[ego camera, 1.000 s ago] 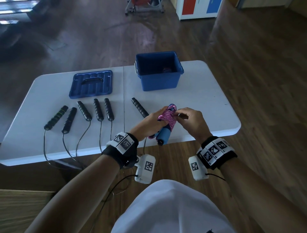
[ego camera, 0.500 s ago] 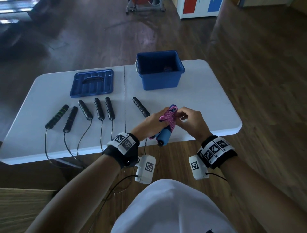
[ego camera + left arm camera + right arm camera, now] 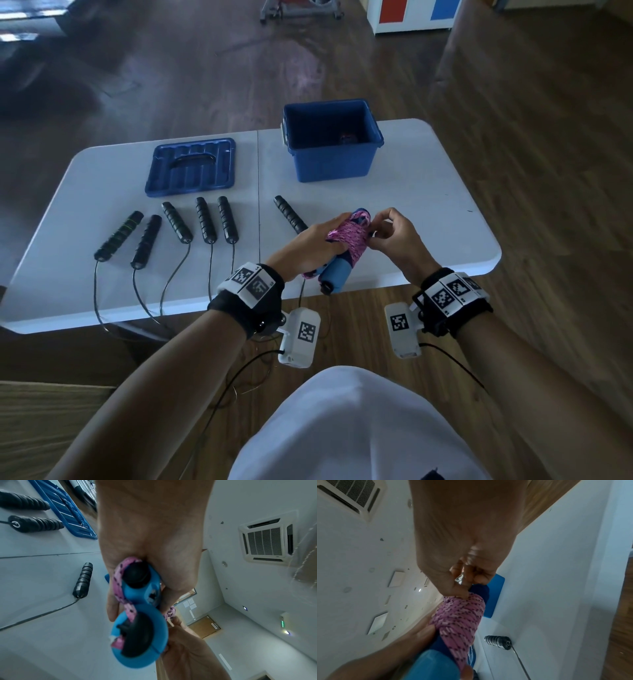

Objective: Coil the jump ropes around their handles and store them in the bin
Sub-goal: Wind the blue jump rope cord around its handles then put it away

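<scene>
Just in front of the blue bin [image 3: 334, 157], above the tabletop [image 3: 428, 192] edge, the left hand [image 3: 308, 248] grips two blue handles [image 3: 337, 274] wound with pink rope [image 3: 349, 236]; its fingers are mostly hidden behind the bundle. The right hand [image 3: 399, 240] pinches the rope's top end, fingers curled narrow. Something dark inside the bin is hard to make out. Left of the bin, six black handles [image 3: 203, 219] lie flat, cords dropping off the edge.

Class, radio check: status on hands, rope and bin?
Left hand grips blue handles. Right hand pinches pink rope coil's far end. Bin open, path clear.
</scene>
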